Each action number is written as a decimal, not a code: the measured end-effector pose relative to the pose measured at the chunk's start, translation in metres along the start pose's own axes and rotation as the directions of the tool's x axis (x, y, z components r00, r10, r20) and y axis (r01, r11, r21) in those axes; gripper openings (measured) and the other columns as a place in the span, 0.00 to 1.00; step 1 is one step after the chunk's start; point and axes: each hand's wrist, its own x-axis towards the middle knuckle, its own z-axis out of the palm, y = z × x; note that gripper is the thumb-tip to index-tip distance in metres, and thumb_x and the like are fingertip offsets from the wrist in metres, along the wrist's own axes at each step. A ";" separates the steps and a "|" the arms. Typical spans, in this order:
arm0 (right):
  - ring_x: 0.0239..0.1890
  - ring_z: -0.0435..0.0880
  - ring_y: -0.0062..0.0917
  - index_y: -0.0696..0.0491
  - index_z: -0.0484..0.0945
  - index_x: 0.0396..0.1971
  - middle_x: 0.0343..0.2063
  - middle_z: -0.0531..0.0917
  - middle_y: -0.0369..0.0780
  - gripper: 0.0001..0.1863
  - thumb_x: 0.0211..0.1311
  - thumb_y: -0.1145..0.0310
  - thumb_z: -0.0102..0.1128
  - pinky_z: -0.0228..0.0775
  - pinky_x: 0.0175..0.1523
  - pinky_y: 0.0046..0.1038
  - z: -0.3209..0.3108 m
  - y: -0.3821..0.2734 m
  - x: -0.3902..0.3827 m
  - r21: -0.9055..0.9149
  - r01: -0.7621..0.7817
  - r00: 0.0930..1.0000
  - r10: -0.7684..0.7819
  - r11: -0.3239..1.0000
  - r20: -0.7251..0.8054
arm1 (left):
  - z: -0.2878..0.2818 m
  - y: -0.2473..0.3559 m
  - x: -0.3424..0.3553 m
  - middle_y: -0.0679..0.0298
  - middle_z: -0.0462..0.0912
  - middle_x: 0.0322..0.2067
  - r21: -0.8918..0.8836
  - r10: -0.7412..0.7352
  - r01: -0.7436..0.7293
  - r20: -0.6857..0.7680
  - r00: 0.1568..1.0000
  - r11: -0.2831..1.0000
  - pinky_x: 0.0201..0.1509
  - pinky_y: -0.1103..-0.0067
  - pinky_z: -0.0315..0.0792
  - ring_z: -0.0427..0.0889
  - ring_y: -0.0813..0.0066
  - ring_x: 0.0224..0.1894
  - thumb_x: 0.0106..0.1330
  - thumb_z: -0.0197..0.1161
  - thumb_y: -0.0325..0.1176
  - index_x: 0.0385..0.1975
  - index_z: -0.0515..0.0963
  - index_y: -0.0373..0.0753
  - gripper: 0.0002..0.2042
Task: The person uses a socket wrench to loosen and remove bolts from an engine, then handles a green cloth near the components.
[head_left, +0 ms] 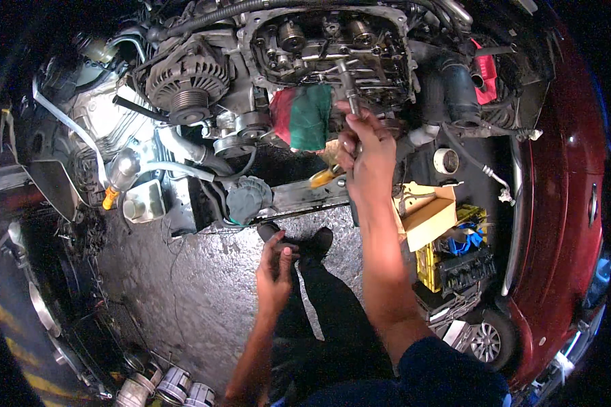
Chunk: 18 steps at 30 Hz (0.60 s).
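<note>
My right hand (368,148) reaches forward over the engine bay. Its fingers are closed around a metal socket wrench (348,83), whose far end lies over the open top of the engine (319,51). Shafts and other metal parts show inside. Just below this hand is a yellow handle (323,178) over the front crossmember; I cannot tell whether the hand touches it. A red and green cloth (304,117) hangs on the engine's near side. My left hand (276,264) is held back above the floor, its fingers loosely curled and apart, with nothing visible in it.
Left of the engine sits an alternator (188,85), with a lit work lamp (123,168) nearer. A grey rag (249,199) lies on the crossmember (295,198). On the right are an open cardboard box (428,220), a yellow crate (428,268) and a red car (557,258).
</note>
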 end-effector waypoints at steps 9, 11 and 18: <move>0.14 0.57 0.12 0.58 0.77 0.43 0.14 0.61 0.29 0.14 0.61 0.67 0.54 0.49 0.19 0.16 0.021 0.013 0.003 0.164 -0.165 0.968 0.129 0.973 0.214 | -0.006 -0.008 -0.001 0.62 0.79 0.39 -0.097 -0.011 0.007 -0.034 0.999 0.995 0.48 0.80 0.69 0.76 0.77 0.41 0.71 0.54 0.37 0.55 0.70 0.34 0.18; 0.12 0.57 0.12 0.60 0.76 0.46 0.14 0.61 0.29 0.16 0.62 0.66 0.52 0.49 0.19 0.17 0.026 0.015 0.006 0.137 -0.171 0.968 0.140 0.976 0.209 | -0.008 -0.010 -0.001 0.62 0.79 0.40 -0.084 -0.018 0.016 -0.024 1.000 0.996 0.48 0.80 0.69 0.75 0.77 0.41 0.71 0.54 0.37 0.55 0.70 0.33 0.18; 0.12 0.57 0.14 0.61 0.73 0.49 0.13 0.62 0.28 0.17 0.63 0.68 0.49 0.50 0.21 0.19 0.030 0.031 0.016 0.663 -0.468 0.873 0.188 0.584 0.450 | -0.011 -0.013 -0.004 0.60 0.80 0.38 -0.092 -0.012 0.009 -0.030 0.999 0.996 0.47 0.80 0.70 0.77 0.76 0.40 0.71 0.53 0.38 0.57 0.67 0.33 0.19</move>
